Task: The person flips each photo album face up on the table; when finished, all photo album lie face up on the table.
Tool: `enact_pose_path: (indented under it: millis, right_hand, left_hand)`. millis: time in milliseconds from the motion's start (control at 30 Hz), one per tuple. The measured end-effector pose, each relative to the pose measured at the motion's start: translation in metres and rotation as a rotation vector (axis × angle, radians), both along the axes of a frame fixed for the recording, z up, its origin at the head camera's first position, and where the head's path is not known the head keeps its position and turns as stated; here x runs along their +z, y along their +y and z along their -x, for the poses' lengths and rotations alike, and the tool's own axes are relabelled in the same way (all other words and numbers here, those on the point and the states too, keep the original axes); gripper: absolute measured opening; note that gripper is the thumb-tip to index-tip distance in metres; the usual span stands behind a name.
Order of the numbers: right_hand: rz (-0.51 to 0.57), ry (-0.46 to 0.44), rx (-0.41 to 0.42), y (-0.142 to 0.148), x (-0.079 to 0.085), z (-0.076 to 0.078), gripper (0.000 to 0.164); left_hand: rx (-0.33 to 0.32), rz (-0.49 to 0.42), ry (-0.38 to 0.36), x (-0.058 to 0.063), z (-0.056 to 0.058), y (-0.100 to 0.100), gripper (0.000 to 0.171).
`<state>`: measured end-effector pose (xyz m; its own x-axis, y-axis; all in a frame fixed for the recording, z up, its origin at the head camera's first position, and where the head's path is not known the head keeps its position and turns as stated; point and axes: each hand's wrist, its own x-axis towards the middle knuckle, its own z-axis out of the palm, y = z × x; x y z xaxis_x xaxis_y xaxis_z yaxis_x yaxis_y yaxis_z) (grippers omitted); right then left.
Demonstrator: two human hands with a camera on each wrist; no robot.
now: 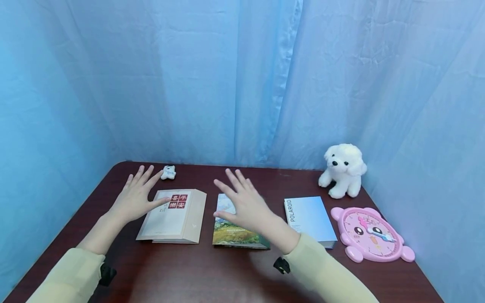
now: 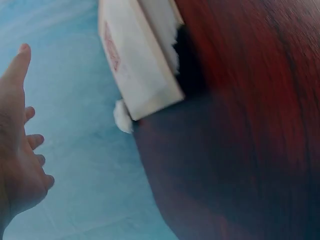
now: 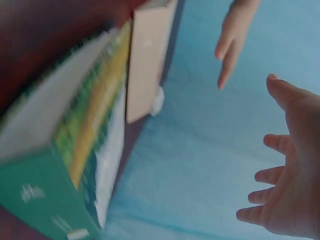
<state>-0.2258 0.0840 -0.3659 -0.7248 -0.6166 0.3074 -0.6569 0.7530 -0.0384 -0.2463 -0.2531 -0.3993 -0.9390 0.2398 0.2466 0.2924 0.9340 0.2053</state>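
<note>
My left hand (image 1: 132, 200), fingers spread, is raised over the left side of a cream book (image 1: 166, 221) with a red square of characters on its cover. Spread fingers also mark my right hand (image 1: 246, 204), which hovers above a photo album (image 1: 235, 235) with a landscape cover and hides part of it. Neither hand holds anything. In the right wrist view the album's green spine (image 3: 45, 195) shows, blurred. A blue-and-white POLAROID album (image 1: 312, 219) lies right of the landscape one, partly behind my right forearm.
A small white figurine (image 1: 168, 172) stands at the back left, near my left fingertips. At the right, a white plush dog (image 1: 342, 170) sits behind a pink toy clock (image 1: 373, 234). Blue curtains (image 1: 197, 84) surround the dark red-brown table (image 1: 182, 269).
</note>
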Motion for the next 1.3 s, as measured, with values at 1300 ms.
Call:
enact_pose_path:
  millis: [1300]
  right_hand:
    - [-0.060, -0.420, 0.143, -0.070, -0.095, 0.029, 0.086]
  left_hand:
    - [-0.084, -0.067, -0.190, -0.065, 0.060, -0.024, 0.080]
